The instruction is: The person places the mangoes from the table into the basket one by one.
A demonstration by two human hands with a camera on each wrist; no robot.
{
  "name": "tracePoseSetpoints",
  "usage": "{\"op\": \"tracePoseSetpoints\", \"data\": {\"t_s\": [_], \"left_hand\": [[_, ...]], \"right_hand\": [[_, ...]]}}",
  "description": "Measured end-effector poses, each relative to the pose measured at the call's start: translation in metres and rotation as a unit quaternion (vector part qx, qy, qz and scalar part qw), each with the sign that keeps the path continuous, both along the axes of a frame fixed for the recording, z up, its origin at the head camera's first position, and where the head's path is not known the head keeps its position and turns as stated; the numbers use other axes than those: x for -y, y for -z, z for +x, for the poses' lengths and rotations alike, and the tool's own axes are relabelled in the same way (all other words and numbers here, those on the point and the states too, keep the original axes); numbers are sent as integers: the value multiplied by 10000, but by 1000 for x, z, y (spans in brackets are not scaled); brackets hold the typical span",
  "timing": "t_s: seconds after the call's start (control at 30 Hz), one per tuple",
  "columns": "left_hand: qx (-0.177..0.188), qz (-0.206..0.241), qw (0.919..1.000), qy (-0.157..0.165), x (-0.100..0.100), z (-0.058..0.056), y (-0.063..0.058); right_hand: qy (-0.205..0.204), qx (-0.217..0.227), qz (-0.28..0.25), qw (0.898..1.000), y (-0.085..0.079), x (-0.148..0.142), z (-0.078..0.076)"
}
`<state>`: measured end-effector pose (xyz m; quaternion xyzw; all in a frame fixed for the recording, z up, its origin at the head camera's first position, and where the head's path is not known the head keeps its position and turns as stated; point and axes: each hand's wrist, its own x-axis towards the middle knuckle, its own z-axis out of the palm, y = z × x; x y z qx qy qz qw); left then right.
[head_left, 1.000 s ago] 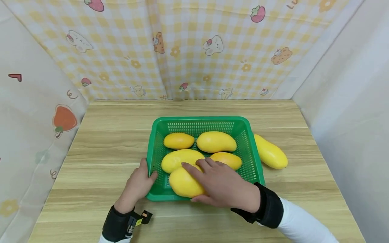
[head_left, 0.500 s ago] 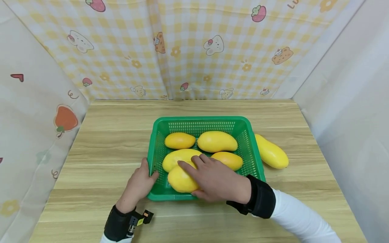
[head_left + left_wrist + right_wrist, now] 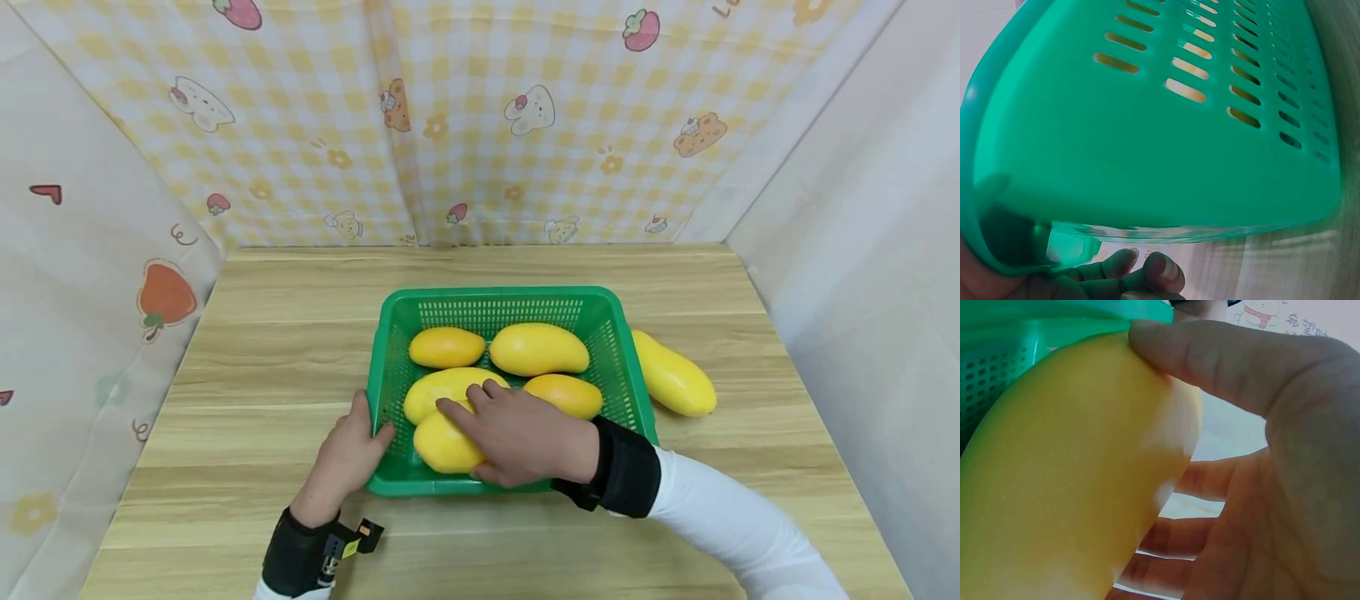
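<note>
My left hand (image 3: 341,462) grips the left rim of a green plastic basket (image 3: 495,292), thumb over the inside edge. In the left wrist view its slotted wall (image 3: 1116,156) fills most of the picture, with curled fingertips below. Inside the basket's front part, my right hand (image 3: 525,437) holds a yellow mango (image 3: 442,446) from above and the right. The right wrist view shows the thumb and fingers spread around that mango (image 3: 1079,456). Behind it lies another yellow mango (image 3: 431,392), which it partly overlaps.
Three more mangoes are in the basket: a small orange-yellow one (image 3: 446,347), a bigger one (image 3: 538,348) and one at the right (image 3: 566,394). Outside, a long yellow mango (image 3: 678,379) lies against the right wall. A checked curtain (image 3: 480,150) hangs behind the wooden table (image 3: 285,333).
My right hand has moved a little left and farther into the basket, carrying the mango close to the one behind it. My left hand keeps its grip on the rim.
</note>
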<state>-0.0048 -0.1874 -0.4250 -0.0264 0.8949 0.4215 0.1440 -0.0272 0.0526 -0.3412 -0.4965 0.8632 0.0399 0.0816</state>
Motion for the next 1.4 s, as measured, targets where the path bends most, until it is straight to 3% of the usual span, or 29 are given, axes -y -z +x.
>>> {"op": "tracePoseSetpoints", "data": {"t_s": [0.57,0.93,1.23,1.4], "left_hand": [[-14,-119,9999,44,-2,2,3],[-22,-117,9999,18,0,3,0],[-20,-110,9999,14,-1,3,-1],[-62,-118,9999,-4,0,2,-1]], "right_hand": [[238,1387,239,9898,23,15,-15],[287,1366,359,9896,23,26,-19],[249,1656,523,9845,23,24,-19],[-134,1460,286,9888,20,20,-20]]}}
